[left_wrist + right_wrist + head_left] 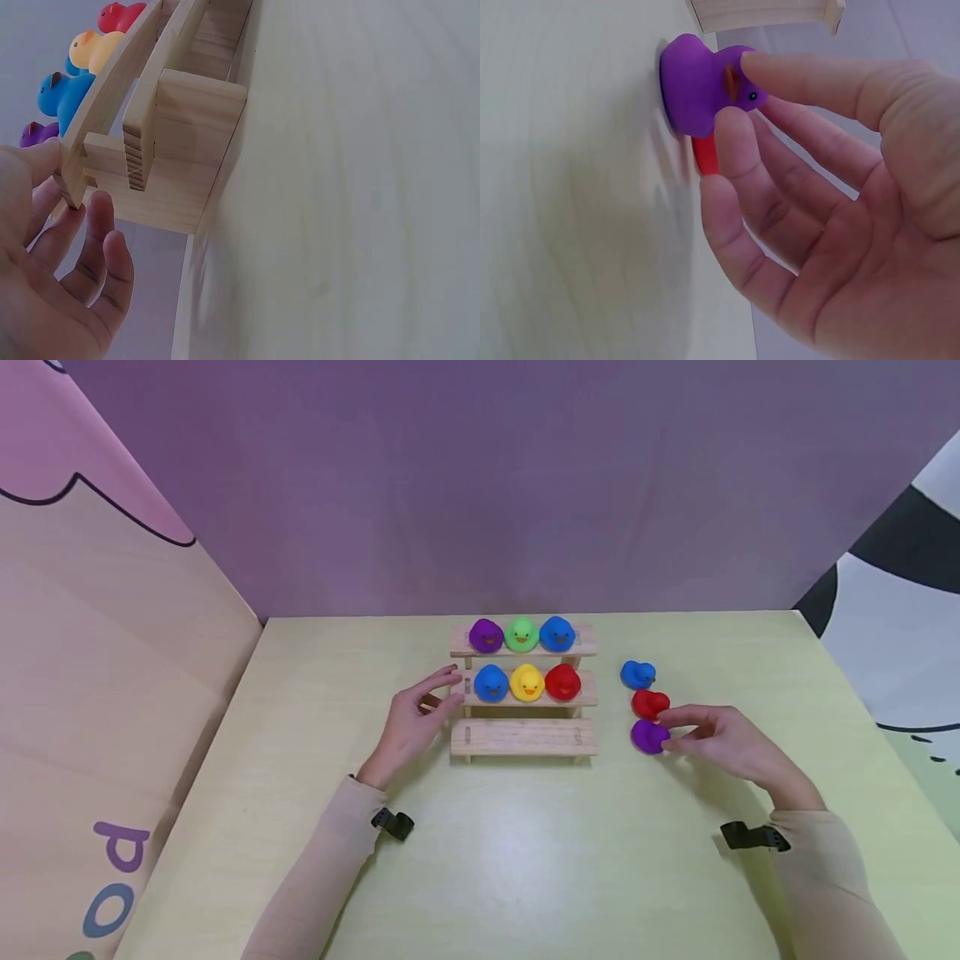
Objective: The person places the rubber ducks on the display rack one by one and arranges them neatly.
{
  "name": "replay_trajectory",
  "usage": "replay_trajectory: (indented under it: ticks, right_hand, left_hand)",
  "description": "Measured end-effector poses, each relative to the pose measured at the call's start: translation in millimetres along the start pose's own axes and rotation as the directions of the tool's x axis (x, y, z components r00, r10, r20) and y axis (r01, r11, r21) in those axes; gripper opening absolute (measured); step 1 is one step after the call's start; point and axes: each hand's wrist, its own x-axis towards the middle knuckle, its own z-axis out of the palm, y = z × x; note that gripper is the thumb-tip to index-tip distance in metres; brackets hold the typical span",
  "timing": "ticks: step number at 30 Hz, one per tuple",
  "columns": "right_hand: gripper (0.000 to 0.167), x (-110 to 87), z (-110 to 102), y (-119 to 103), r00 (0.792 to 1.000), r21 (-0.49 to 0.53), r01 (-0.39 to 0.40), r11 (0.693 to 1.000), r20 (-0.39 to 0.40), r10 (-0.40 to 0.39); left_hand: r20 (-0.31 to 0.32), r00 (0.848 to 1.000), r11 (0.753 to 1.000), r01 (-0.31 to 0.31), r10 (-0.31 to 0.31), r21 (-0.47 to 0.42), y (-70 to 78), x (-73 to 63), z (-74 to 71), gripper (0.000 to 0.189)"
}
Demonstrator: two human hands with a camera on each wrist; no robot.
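Note:
My left hand pinches the left end of the middle plank of a three-step wooden stand, thumb above and fingertips below. At the right, my right hand holds a purple rubber duck by its head between thumb and fingers; its base stays at the tabletop. Just behind it sits a red rubber duck, and farther back a blue one. Purple, green and blue ducks line the top step. Blue, yellow and red ducks fill the middle step.
The stand's lowest plank is bare. A pale wooden table lies beneath everything, with a purple wall panel along its back edge. Patterned panels rise at the left and right. Each wrist wears a black strap.

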Motion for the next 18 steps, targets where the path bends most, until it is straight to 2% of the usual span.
replay_trajectory:
  ticks: [8, 18]
  right_hand:
    - [0.050, 1.5, -2.7, 0.8, 0.999, -0.055, -0.029, 0.998, -0.026, 0.028]
    - [0.045, 0.5, -0.2, -2.8, 0.999, -0.040, -0.030, 0.999, -0.028, 0.029]
  left_hand:
    - [0.001, 1.000, 1.000, -0.019, 0.019, 0.012, 2.7, 1.2, 0.7, 0.035]
    - [0.008, 1.000, 1.000, -0.006, 0.005, 0.016, 0.0, 1.6, -2.6, 0.036]
